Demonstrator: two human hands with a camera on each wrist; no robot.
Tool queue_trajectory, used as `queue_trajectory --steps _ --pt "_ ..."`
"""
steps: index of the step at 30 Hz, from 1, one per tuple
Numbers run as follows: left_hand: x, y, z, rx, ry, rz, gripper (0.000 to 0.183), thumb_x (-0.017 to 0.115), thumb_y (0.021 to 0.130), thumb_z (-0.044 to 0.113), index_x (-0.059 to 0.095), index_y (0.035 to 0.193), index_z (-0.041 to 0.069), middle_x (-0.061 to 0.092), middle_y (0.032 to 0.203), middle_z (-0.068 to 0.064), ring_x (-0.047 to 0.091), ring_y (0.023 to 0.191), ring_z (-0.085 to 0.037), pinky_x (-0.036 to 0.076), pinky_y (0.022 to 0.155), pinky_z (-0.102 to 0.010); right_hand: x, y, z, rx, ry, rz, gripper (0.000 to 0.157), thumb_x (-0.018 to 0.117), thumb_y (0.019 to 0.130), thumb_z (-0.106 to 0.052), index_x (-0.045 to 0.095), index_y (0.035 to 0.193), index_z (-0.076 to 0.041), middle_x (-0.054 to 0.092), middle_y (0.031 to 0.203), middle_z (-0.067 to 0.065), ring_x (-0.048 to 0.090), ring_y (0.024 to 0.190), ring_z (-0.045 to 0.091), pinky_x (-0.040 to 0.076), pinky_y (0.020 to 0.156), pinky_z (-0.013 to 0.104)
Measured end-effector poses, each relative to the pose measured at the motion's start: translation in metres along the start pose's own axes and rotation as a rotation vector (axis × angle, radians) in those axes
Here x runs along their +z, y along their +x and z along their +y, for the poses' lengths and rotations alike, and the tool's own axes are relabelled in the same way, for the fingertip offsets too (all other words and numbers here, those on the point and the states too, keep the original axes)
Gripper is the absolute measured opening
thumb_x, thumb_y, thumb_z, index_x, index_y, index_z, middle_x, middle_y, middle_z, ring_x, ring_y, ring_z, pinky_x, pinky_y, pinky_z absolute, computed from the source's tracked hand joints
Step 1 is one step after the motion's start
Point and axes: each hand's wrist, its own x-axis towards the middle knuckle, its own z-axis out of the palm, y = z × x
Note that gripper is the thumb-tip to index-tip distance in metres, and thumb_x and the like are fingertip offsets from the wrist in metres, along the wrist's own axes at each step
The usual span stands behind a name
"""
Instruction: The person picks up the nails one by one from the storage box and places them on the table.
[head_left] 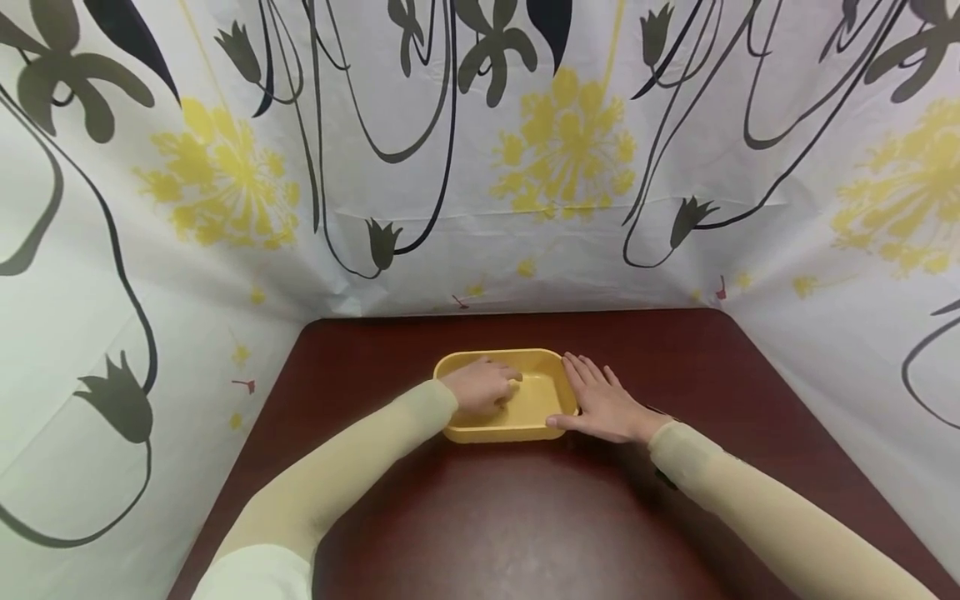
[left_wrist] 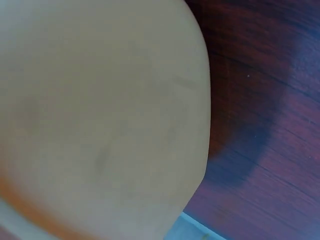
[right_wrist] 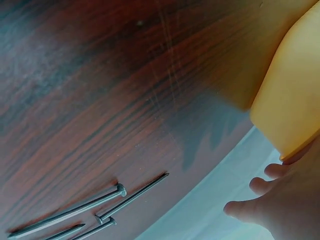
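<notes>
Floral cloth (head_left: pixel 480 187): backdrop, upper frame. Dark-red table (head_left: pixel 525 517): below. Yellow tray (head_left: pixel 537 403): lower centre, head view. Left hand (head_left: pixel 482 386): inside tray; cannot tell whether gripping. Right hand (head_left: pixel 602 406): fingers straight, against tray's right end. Nails (right_wrist: pixel 67 212): lower left, right-wrist view.

Site: screened booth; kind of room beyond cannot be told. Evidence: white floral curtain (head_left: pixel 480 183) at left, back and right around a dark wood-grain table (head_left: pixel 525 517); loose nails (right_wrist: pixel 67 213) on it, right wrist view.
</notes>
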Motion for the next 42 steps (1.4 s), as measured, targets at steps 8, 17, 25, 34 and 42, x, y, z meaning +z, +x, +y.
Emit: queue_trajectory --steps 8,17,25,34,42 --pt "-0.004 -0.01 -0.003 -0.046 -0.019 0.048 0.019 0.072 0.085 0.012 0.066 0.071 0.024 0.06 0.136 -0.001 0.05 0.13 -0.02 0.038 0.106 -0.049 0.001 0.001 -0.002 -0.009 -0.015 0.013 0.116 0.044 0.084 -0.086 0.011 0.162 -0.006 0.008 0.168 0.008 0.011 0.152 0.036 0.013 0.114 0.067" --pt "-0.021 -0.023 -0.003 -0.093 -0.025 0.127 0.017 0.075 0.086 0.019 0.067 0.072 0.025 0.052 0.147 -0.004 0.041 0.138 -0.024 0.036 0.104 -0.05 0.001 -0.002 -0.001 -0.012 -0.021 0.019 0.116 0.044 0.084 -0.085 0.012 0.162 -0.004 0.01 0.168 0.011 0.013 0.152 0.036 0.014 0.114 0.067" --pt "-0.032 -0.037 -0.006 -0.195 0.033 0.243 0.018 0.07 0.089 0.021 0.068 0.072 0.027 0.048 0.149 -0.001 0.039 0.138 -0.024 0.033 0.107 -0.055 0.003 0.0 0.001 -0.018 -0.028 0.027 0.116 0.043 0.084 -0.086 0.012 0.162 -0.005 0.007 0.168 0.008 0.011 0.152 0.035 0.014 0.114 0.066" --pt "-0.048 -0.064 -0.01 -0.31 0.056 0.347 0.016 0.074 0.084 0.023 0.067 0.07 0.029 0.048 0.15 -0.003 0.039 0.14 -0.026 0.031 0.108 -0.056 0.004 0.001 0.0 -0.02 -0.03 0.026 0.116 0.046 0.085 -0.084 0.011 0.162 -0.004 0.007 0.168 0.01 0.01 0.152 0.035 0.015 0.113 0.068" --pt "-0.056 -0.097 -0.016 -0.413 -0.004 0.373 0.018 0.077 0.082 0.021 0.065 0.07 0.027 0.045 0.153 -0.005 0.037 0.14 -0.031 0.028 0.11 -0.06 0.003 0.0 -0.002 -0.024 -0.028 0.026 0.117 0.046 0.085 -0.084 0.011 0.161 -0.004 0.007 0.168 0.01 0.012 0.152 0.037 0.015 0.113 0.068"
